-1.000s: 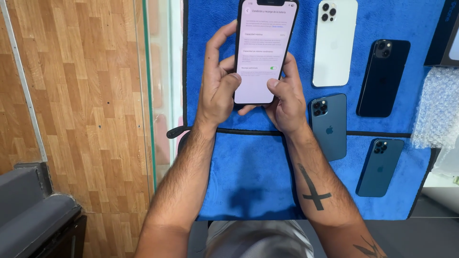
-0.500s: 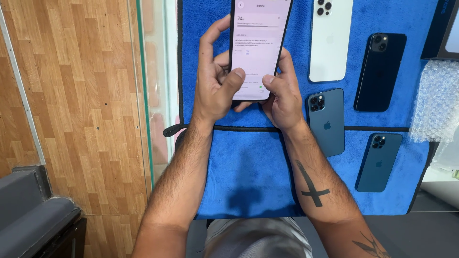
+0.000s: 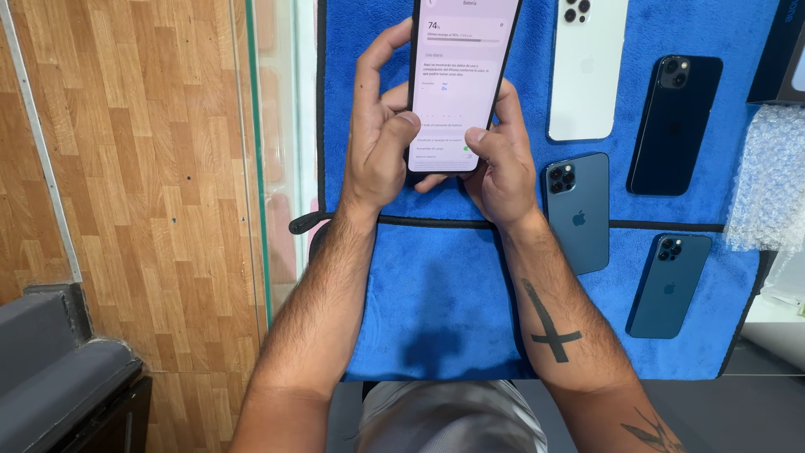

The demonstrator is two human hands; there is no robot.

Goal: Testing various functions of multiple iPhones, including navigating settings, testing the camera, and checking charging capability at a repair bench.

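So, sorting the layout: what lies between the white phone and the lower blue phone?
In the head view, the upper blue phone lies between the white phone and the lower blue phone.

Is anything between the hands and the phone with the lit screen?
No. The left hand and right hand grip the lit phone directly, thumbs on its screen, above the blue cloth.

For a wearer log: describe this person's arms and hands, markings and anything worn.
Both forearms are bare, with no sleeves, and hairy. The left hand and right hand wear no gloves, rings or watch that show. The right forearm bears a black cross-shaped tattoo, and a second dark, leaf-like line tattoo sits nearer the elbow.
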